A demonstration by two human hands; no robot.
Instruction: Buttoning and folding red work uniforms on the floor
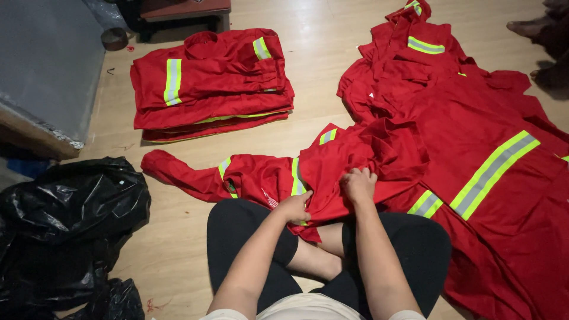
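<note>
Head view: left hand (294, 207) and right hand (358, 184) both pinch a crumpled red work jacket (308, 169) lying across the person's lap and the wooden floor (314, 59). Folded red garments (213, 83) are stacked beyond; an unfolded red heap (474, 136) waits at right. Black plastic bags (65, 231) bulge at left.

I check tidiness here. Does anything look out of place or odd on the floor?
Nothing looks damaged or spilled. The folded stack is neat, but the pile on the right lies loose and crumpled, and both hands grip a rumpled garment.
</note>
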